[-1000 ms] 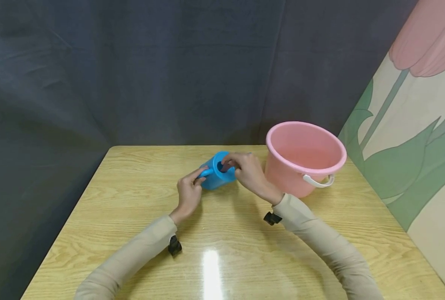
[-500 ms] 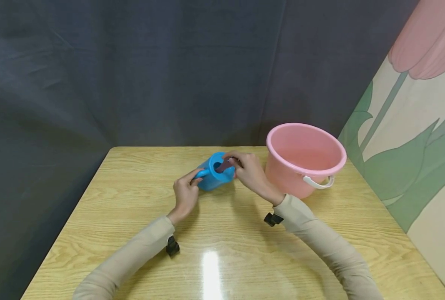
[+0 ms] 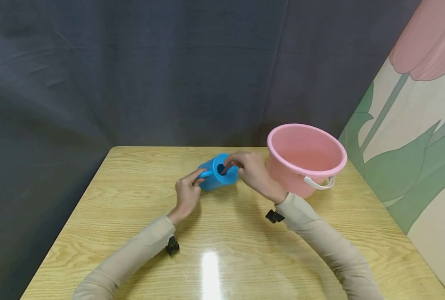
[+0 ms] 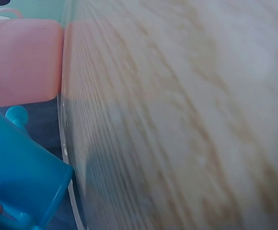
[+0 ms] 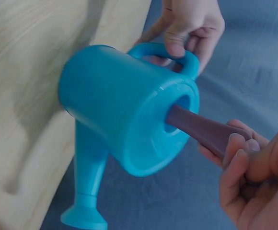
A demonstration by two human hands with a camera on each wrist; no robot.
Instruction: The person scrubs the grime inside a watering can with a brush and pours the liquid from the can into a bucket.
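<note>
Near the table's (image 3: 143, 204) far edge, my left hand (image 3: 187, 193) grips the tilted watering can (image 5: 112, 100), spout (image 5: 87, 163) toward bucket (image 3: 291, 178); my right hand (image 3: 254, 173), a tool (image 5: 201, 128).

Head view downward (wrist views closer)

"How does the left arm (image 3: 128, 254) lie?"
"Reaching forward and inward, sleeved to the wrist (image 3: 178, 213). The right arm (image 3: 331, 246) mirrors it."
"Grips?"
"The left hand (image 3: 186, 193) is curled in a hold; the right hand (image 3: 253, 173) pinches with bent fingers (image 5: 234, 175). The 2 sit close together."
</note>
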